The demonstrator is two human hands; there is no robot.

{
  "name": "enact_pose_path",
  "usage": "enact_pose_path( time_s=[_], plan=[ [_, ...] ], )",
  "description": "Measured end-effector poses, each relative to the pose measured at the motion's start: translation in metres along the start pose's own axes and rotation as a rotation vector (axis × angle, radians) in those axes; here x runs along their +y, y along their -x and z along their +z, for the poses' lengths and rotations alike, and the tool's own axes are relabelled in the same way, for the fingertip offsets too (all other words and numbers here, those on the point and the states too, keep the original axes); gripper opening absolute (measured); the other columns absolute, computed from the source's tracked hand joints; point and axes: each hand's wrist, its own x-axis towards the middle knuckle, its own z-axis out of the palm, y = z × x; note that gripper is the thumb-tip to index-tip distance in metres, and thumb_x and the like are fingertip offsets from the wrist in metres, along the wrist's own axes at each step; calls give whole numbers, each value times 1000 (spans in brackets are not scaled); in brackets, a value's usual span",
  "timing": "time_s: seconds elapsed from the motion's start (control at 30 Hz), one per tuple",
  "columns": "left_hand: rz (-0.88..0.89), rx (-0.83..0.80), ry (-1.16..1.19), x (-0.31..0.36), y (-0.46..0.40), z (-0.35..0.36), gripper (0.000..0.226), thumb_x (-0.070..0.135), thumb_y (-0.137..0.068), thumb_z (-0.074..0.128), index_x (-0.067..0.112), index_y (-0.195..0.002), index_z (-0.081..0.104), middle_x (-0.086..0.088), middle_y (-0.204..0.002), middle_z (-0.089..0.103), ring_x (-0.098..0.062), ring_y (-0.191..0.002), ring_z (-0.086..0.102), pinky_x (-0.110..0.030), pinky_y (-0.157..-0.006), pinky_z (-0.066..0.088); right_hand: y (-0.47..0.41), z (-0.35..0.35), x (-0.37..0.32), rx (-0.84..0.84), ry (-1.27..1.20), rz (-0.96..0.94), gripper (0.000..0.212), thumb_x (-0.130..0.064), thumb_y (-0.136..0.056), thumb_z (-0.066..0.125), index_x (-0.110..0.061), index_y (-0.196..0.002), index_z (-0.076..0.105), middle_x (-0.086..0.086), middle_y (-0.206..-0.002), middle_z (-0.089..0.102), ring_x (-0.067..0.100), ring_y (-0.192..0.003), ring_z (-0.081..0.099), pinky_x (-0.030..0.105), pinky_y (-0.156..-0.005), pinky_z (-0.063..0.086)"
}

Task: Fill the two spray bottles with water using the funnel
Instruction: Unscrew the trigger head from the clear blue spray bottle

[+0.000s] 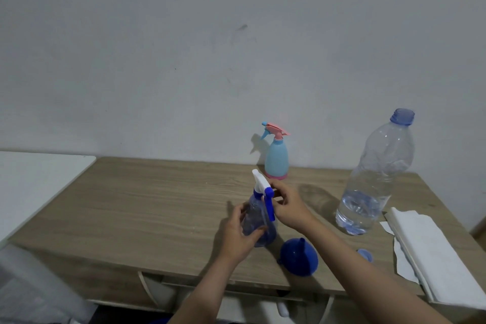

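On table [157,205] — unlabelled blue spray bottle [259,223]

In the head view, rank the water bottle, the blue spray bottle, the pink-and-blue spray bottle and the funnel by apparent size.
1. water bottle
2. blue spray bottle
3. pink-and-blue spray bottle, though it stands farther back, so unsure against the blue one
4. funnel

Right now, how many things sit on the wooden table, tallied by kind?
Spray bottles: 2, the blue spray bottle gripped by the left hand and right hand, and the pink and light blue spray bottle
Water bottle: 1
Funnel: 1
Bottle cap: 1
White paper stack: 1
Total: 6
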Motion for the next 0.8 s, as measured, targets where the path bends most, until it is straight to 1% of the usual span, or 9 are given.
enact_pose_path(
  time_s=[0.1,0.13,0.2,0.27,0.4,0.53,0.6,0.67,0.8],
  plan=[
    [12,4,-19,3,2,-1,69,49,-68,79,43,-126,43,14,-132,57,-6,-122,54,-39,-92,56,1,1,-1,2,2,11,45,-5,-86,62,-46,-102,53,-16,-103,62,10,-100,58,19,-76,51],
    [12,5,-29,4,2,-1,68,51,-68,78,44,-126,43,15,-133,56,-6,-122,54,-38,-91,56,0,1,0,11,-8,19,42,-6,-85,64,-42,-106,56,-13,-104,63,11,-100,59,19,-75,52],
    [14,1,-39,4,3,-2,73,65,-61,74,47,-124,42,16,-132,57,-6,-121,55,-38,-88,58,0,3,2,45,-37,38,39,-9,-81,69,-29,-113,58,-5,-107,63,15,-98,60,22,-76,54],
    [13,3,-25,4,3,-2,76,72,-56,72,49,-122,43,17,-129,58,-6,-119,57,-39,-85,59,-1,5,1,102,-103,78,39,-7,-76,75,-21,-107,57,0,-103,62,18,-94,61,25,-77,56],
    [3,9,2,7,5,-1,64,43,-70,79,42,-124,45,16,-129,58,-7,-120,56,-37,-87,58,-2,9,1,170,-150,112,29,2,-72,74,-11,-93,58,3,-93,64,25,-90,61,31,-77,55],
    [7,25,6,9,3,0,62,25,-76,79,27,-129,45,7,-133,57,-10,-124,53,-33,-91,56,-2,9,7,158,-134,64,28,-5,-72,78,-15,-94,65,4,-94,69,23,-91,64,33,-80,55],
    [8,25,6,8,3,1,62,29,-75,80,29,-127,46,8,-130,59,-10,-121,56,-34,-91,56,-1,7,10,127,-108,48,28,-9,-74,78,-20,-98,68,-2,-95,71,19,-94,65,33,-83,56],
    [2,24,-29,6,3,0,64,44,-69,79,40,-123,45,13,-128,60,-8,-118,58,-36,-86,59,-1,6,12,107,-87,39,30,-12,-76,76,-22,-103,68,-5,-96,72,17,-96,65,33,-85,56],
    [11,20,-37,2,1,-1,68,55,-65,78,47,-122,43,14,-131,58,-8,-118,58,-39,-83,60,2,5,7,90,-79,42,37,-2,-80,68,-25,-108,60,-3,-104,66,16,-100,61,25,-81,55]
  ],
)
